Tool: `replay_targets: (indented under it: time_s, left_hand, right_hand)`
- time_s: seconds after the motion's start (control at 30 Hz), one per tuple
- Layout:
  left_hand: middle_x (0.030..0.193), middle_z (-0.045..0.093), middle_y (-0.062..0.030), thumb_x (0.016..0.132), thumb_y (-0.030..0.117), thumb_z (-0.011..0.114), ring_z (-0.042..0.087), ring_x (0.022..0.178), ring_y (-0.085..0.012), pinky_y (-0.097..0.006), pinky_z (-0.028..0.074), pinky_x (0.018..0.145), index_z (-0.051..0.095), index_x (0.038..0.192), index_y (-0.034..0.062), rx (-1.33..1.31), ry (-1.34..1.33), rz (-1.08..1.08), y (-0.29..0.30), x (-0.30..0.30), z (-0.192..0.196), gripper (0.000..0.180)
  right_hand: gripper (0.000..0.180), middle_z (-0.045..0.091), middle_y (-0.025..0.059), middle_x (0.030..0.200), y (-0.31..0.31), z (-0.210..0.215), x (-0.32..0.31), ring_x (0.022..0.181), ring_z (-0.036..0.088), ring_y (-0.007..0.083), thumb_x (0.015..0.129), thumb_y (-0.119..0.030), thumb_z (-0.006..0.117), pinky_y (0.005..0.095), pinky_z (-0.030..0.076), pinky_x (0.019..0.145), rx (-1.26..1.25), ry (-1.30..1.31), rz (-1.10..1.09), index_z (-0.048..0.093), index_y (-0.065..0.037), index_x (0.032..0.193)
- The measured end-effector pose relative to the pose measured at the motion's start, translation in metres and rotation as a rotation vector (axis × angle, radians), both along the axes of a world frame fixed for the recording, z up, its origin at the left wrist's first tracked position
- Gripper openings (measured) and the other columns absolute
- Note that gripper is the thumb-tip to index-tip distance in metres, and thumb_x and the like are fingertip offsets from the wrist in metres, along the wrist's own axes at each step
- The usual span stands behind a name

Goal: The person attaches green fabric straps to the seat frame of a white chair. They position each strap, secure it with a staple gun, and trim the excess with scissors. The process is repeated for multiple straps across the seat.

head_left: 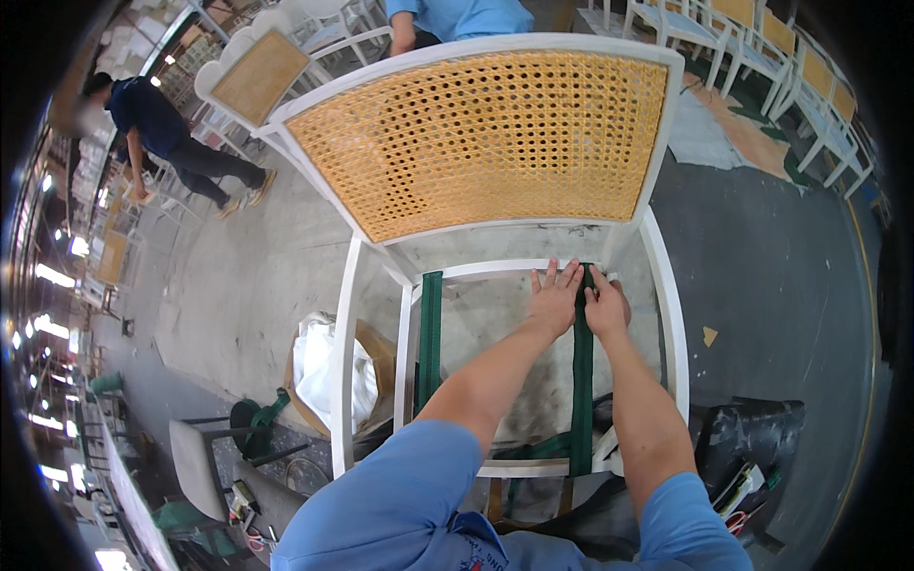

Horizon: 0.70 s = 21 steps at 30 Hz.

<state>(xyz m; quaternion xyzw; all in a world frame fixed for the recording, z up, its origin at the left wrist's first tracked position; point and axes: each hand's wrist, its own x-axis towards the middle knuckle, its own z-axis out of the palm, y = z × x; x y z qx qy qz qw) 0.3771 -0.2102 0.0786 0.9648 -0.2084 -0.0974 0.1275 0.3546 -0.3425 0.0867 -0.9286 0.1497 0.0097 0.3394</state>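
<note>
A white chair frame (676, 352) with a woven cane back (486, 143) stands before me, its seat opening bare except for green webbing. One green webbing strap (583, 381) runs front to back on the right side of the seat. Another green strap (430, 333) lies along the left side. My left hand (554, 303) rests with fingers stretched out on the rear seat rail, its fingertips beside the right strap. My right hand (609, 309) is closed at that strap's far end, thumb and forefinger against it; its other fingers are partly hidden.
A bag with white material (333, 371) stands left of the chair. Tools (747, 495) lie on a black seat at the lower right, others by a grey chair (198, 471) at the lower left. A person in blue (462, 19) is behind the cane back; another person (162, 124) bends at the left.
</note>
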Motion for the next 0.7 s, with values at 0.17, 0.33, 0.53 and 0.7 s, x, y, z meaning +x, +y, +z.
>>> replay_targets:
  time_s: [0.17, 0.33, 0.53, 0.7]
  left_hand:
    - [0.172, 0.021, 0.0006, 0.095, 0.016, 0.056, 0.019, 0.158, -0.0363, -0.069, 0.012, 0.122, 0.027, 0.164, 0.0186, 0.021, 0.008, 0.0, -0.003, -0.003, 0.004, 0.075]
    - [0.172, 0.022, 0.0023, 0.096, 0.017, 0.05, 0.021, 0.157, -0.0355, -0.068, 0.011, 0.123, 0.028, 0.164, 0.0196, 0.056, -0.015, -0.018, -0.006, 0.003, -0.005, 0.071]
    - [0.17, 0.028, -0.0025, 0.099, 0.02, 0.045, 0.029, 0.154, -0.038, -0.069, 0.013, 0.122, 0.032, 0.162, 0.0196, 0.119, -0.09, -0.012, -0.005, 0.005, -0.009, 0.064]
    - [0.161, 0.043, -0.0142, 0.094, 0.013, 0.051, 0.038, 0.148, -0.042, -0.065, 0.024, 0.12, 0.038, 0.159, 0.0159, 0.102, 0.041, -0.051, -0.012, 0.011, 0.001, 0.067]
  right_hand:
    - [0.037, 0.069, 0.0148, 0.103, 0.027, 0.019, -0.087, 0.091, 0.066, 0.0221, 0.096, -0.016, 0.068, 0.0355, 0.052, 0.082, 0.526, -0.098, -0.03, 0.067, -0.005, 0.13]
    - [0.033, 0.069, 0.0064, 0.106, 0.017, 0.09, -0.28, 0.093, 0.063, 0.0132, 0.101, -0.016, 0.067, 0.0301, 0.054, 0.082, 1.132, 0.336, 0.312, 0.066, 0.004, 0.128]
    - [0.038, 0.074, 0.0189, 0.096, -0.122, 0.179, -0.416, 0.095, 0.074, 0.0282, 0.093, -0.027, 0.075, 0.041, 0.061, 0.086, 1.322, 0.157, -0.142, 0.071, 0.007, 0.111]
    - [0.026, 0.068, 0.0089, 0.073, -0.27, 0.152, -0.465, 0.055, 0.062, 0.0182, 0.096, -0.022, 0.063, 0.036, 0.048, 0.052, 0.082, 0.058, -0.856, 0.069, 0.001, 0.087]
